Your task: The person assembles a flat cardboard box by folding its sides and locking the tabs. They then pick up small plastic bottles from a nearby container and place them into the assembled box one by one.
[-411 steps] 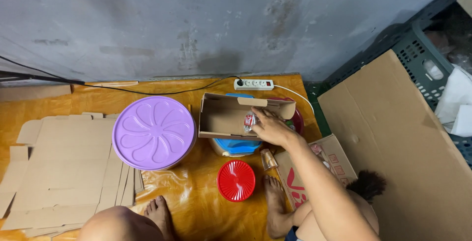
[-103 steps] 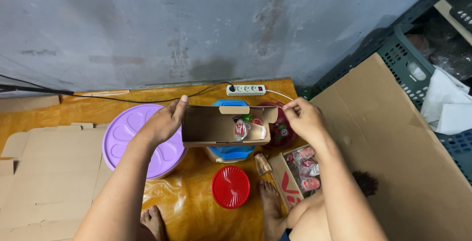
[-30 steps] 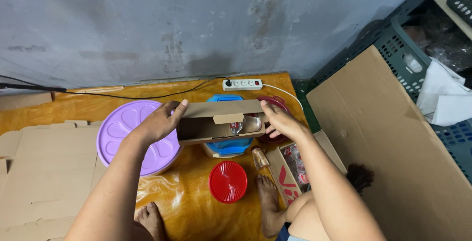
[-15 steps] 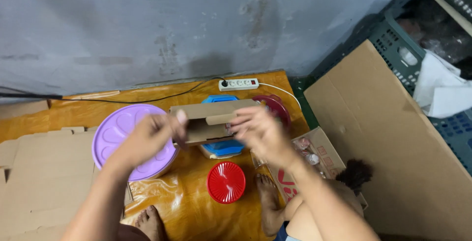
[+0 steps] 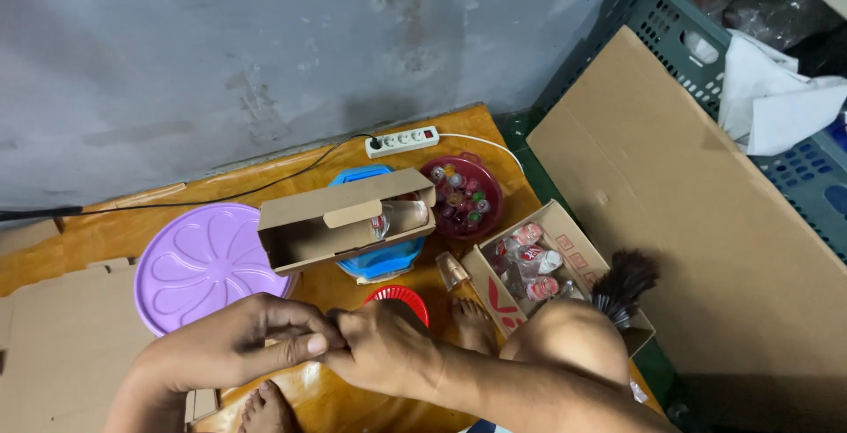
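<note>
While my left hand [image 5: 243, 349] and right hand [image 5: 384, 358] press together, fingers curled, contents unclear, the cardboard box [image 5: 344, 218] rests at 12 o'clock.

I log: grey stained concrete wall [image 5: 265, 53] at rear; orange glossy floor covering [image 5: 221, 186]; large cardboard sheet [image 5: 697, 221] leaning right; green plastic crates [image 5: 670, 27] top-right corner.

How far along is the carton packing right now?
Partly done. The brown carton rests open on the blue tub with a few small packs inside. Neither hand is on it: left hand and right hand meet low in front of the red lid; what the grip holds is hidden. Left: more packs lie in the printed box and maroon bowl; flat cardboard lies unfolded.
</note>
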